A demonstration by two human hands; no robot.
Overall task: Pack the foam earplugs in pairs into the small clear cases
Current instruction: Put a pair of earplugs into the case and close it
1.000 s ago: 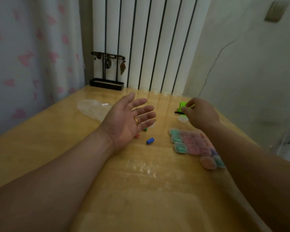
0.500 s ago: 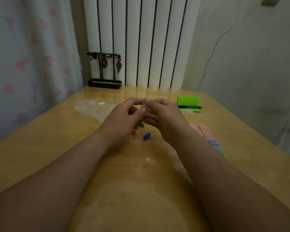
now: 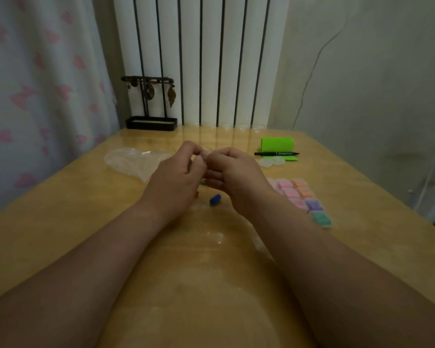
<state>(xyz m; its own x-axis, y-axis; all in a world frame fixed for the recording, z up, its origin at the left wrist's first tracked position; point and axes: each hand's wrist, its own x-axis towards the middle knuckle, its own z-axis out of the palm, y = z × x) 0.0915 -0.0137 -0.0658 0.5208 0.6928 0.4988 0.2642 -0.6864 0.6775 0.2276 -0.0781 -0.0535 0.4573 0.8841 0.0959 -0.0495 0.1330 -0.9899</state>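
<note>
A person's left hand (image 3: 176, 177) and right hand (image 3: 234, 177) meet above the tabletop (image 3: 86, 222), each grip curled, contents too hidden to tell; one blue earplug (image 3: 215, 199) lies between the wrists, filled cases (image 3: 290, 194) clustered beside the right forearm.

A person's left hand (image 3: 176, 182) and right hand (image 3: 236, 177) meet above a glossy wooden table (image 3: 60, 222), fingers curled and fingertips touching; whether they hold anything cannot be made out. A blue earplug (image 3: 215, 199) lies on the table just below the hands. At right, filled cases (image 3: 300, 194) in pink, orange, purple and green sit in close rows. Farther back, a black pen (image 3: 276, 153) lies before a green block (image 3: 277, 144), with empty clear cases (image 3: 271, 162) beside it. A clear plastic bag (image 3: 131, 160) lies at left, and a dark jewellery stand (image 3: 150, 121) stands at the far edge.
</note>
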